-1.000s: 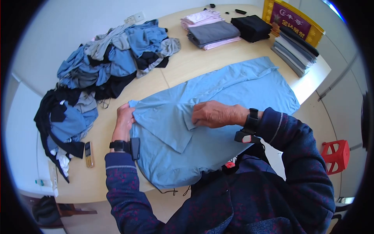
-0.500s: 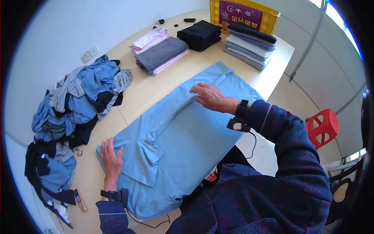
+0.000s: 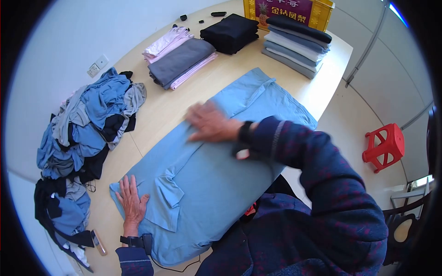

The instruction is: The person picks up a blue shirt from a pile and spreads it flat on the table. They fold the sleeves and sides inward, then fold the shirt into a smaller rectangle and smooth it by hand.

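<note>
A light blue T-shirt (image 3: 230,179) lies spread across the table in front of me, its far side folded inward in a long strip with a sleeve on top. My left hand (image 3: 132,201) rests flat on the shirt's left end, fingers apart. Over the folded strip, near the shirt's far edge, is my right hand (image 3: 212,123), blurred by motion with its fingers stretched out. Nothing shows in either palm. Both wrists wear black straps with small devices.
A heap of crumpled clothes (image 3: 87,124) lies at the left, with a phone (image 3: 99,242) below it. Folded stacks in pink and grey (image 3: 182,62), black (image 3: 229,33) and mixed greys (image 3: 297,48) stand at the back before a yellow box (image 3: 322,16). A red stool (image 3: 384,147) stands right.
My right hand has swept left along the folded strip toward the shirt's far edge. My left hand stays at the left end, now flatter with fingers more spread. The view has shifted slightly.
</note>
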Demonstrator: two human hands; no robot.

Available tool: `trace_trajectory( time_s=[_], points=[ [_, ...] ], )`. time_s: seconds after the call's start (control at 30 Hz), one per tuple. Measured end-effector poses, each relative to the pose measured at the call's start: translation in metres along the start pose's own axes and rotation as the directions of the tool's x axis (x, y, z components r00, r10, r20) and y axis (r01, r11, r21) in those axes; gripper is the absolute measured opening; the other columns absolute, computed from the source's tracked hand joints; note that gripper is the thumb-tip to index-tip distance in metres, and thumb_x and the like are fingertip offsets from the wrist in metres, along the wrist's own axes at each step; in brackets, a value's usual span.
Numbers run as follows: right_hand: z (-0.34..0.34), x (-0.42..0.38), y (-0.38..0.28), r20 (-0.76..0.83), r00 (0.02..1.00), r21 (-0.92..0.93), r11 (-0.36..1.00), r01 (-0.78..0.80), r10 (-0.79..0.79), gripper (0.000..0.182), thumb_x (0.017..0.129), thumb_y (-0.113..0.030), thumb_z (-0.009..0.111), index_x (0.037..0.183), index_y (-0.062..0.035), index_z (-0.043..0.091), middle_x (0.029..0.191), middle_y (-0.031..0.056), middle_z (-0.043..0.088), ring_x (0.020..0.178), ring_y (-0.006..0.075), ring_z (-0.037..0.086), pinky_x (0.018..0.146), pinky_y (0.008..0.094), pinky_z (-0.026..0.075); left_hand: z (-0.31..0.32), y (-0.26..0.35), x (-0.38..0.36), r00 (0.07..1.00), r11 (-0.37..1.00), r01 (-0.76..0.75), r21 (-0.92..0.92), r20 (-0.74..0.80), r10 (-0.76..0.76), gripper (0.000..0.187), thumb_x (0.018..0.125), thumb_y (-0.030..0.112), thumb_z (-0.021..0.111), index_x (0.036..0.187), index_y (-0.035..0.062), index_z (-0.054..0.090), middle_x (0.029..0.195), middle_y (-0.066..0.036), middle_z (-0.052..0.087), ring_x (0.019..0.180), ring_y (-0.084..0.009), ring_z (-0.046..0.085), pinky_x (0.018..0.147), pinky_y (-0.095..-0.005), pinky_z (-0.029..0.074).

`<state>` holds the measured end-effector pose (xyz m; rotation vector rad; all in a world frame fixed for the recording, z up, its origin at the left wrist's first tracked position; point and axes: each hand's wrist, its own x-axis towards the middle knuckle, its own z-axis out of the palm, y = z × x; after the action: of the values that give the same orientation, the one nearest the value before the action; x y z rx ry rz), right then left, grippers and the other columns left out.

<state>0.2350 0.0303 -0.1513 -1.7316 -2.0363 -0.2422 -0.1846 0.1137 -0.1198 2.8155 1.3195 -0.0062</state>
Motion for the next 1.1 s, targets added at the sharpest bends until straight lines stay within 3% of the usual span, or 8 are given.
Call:
trace_trajectory(
  time_s=[0.1, 0.2, 0.37, 0.5, 0.67, 0.9, 1.0, 1.1],
  points=[
    [-0.053, -0.048, 0.102, 0.138, 0.955, -0.166, 0.957, -0.238, 0.261, 0.075, 0.093, -0.063, 0.044, 0.141, -0.0048, 0.043, 0.147, 0.0225, 0.038, 0.137, 0.0409, 0.032, 0.112, 0.0584, 0.018, -0.001, 0.001, -0.004, 1.0, 1.0, 0.012, -0.006, 0.008, -0.012, 0.085, 0.089, 0.055, 0.055, 0.155, 0.0118, 0.022, 0.16, -0.018, 0.018, 0.148, -0.0404, 0.01, 0.112, -0.0674, 0.004],
    [-0.107, -0.081, 0.153, 0.205, 0.758, -0.273, 0.78, -0.564, 0.619, 0.08, 0.094, -0.062, 0.042, 0.152, -0.0075, 0.028, 0.158, 0.0212, 0.023, 0.148, 0.0381, 0.016, 0.119, 0.0532, 0.009, 0.001, 0.002, -0.001, 1.0, 0.999, 0.022, -0.023, 0.013, -0.022, 0.085, 0.087, 0.049, 0.06, 0.155, 0.0131, 0.023, 0.16, -0.017, 0.018, 0.148, -0.0404, 0.011, 0.113, -0.0673, 0.004],
    [-0.121, -0.074, 0.165, 0.314, 0.715, -0.305, 0.78, -0.546, 0.624, 0.082, 0.094, -0.065, 0.04, 0.152, -0.0081, 0.029, 0.159, 0.0219, 0.02, 0.148, 0.0395, 0.014, 0.118, 0.0562, 0.009, -0.001, 0.005, -0.002, 0.998, 0.998, 0.054, -0.042, 0.019, -0.053, 0.086, 0.085, 0.042, 0.065, 0.155, 0.0141, 0.023, 0.16, -0.017, 0.018, 0.149, -0.0389, 0.011, 0.113, -0.0667, 0.003],
    [-0.122, -0.058, 0.144, 0.181, 0.786, -0.23, 0.802, -0.551, 0.592, 0.079, 0.094, -0.062, 0.043, 0.15, -0.0067, 0.033, 0.156, 0.0238, 0.027, 0.147, 0.0411, 0.018, 0.118, 0.057, 0.011, -0.01, 0.012, -0.001, 0.997, 0.994, 0.078, -0.073, -0.007, -0.078, 0.086, 0.085, 0.044, 0.065, 0.155, 0.0143, 0.023, 0.16, -0.017, 0.019, 0.148, -0.038, 0.012, 0.114, -0.0659, 0.003],
    [-0.1, -0.042, 0.093, 0.234, 0.868, -0.212, 0.894, -0.395, 0.438, 0.071, 0.097, -0.055, 0.044, 0.149, -0.0081, 0.035, 0.156, 0.0227, 0.027, 0.146, 0.0404, 0.019, 0.118, 0.054, 0.013, -0.02, 0.032, 0.015, 0.999, 0.997, -0.051, -0.061, -0.016, 0.05, 0.087, 0.087, 0.052, 0.062, 0.155, 0.0151, 0.023, 0.159, -0.017, 0.019, 0.148, -0.0382, 0.014, 0.114, -0.0658, 0.005],
    [-0.077, -0.051, 0.093, 0.23, 0.849, -0.276, 0.868, -0.412, 0.476, 0.072, 0.097, -0.059, 0.038, 0.152, -0.0114, 0.031, 0.158, 0.0183, 0.026, 0.148, 0.035, 0.018, 0.119, 0.0516, 0.01, 0.002, 0.035, 0.008, 1.0, 0.997, -0.017, 0.071, 0.005, 0.016, 0.09, 0.089, 0.071, 0.041, 0.156, 0.0154, 0.019, 0.159, -0.02, 0.016, 0.147, -0.0385, 0.015, 0.113, -0.0642, 0.01],
    [-0.078, -0.049, 0.093, 0.226, 0.843, -0.307, 0.857, -0.414, 0.488, 0.072, 0.098, -0.058, 0.038, 0.152, -0.0119, 0.031, 0.158, 0.0174, 0.026, 0.148, 0.0337, 0.017, 0.12, 0.0507, 0.009, -0.004, 0.026, 0.009, 0.983, 0.997, -0.015, -0.08, -0.184, 0.0, 0.085, 0.09, 0.066, 0.046, 0.153, 0.0134, 0.024, 0.155, -0.02, 0.027, 0.144, -0.0371, 0.026, 0.114, -0.0593, 0.017],
    [-0.077, -0.049, 0.093, 0.228, 0.839, -0.324, 0.851, -0.413, 0.494, 0.071, 0.098, -0.057, 0.038, 0.152, -0.0122, 0.031, 0.158, 0.0168, 0.025, 0.149, 0.033, 0.017, 0.12, 0.0498, 0.009, -0.023, 0.006, 0.012, 0.972, 0.968, 0.197, -0.154, -0.1, -0.214, 0.068, 0.092, 0.052, 0.057, 0.142, 0.0076, 0.045, 0.141, -0.018, 0.049, 0.132, -0.0341, 0.045, 0.111, -0.0473, 0.032]
  ],
)
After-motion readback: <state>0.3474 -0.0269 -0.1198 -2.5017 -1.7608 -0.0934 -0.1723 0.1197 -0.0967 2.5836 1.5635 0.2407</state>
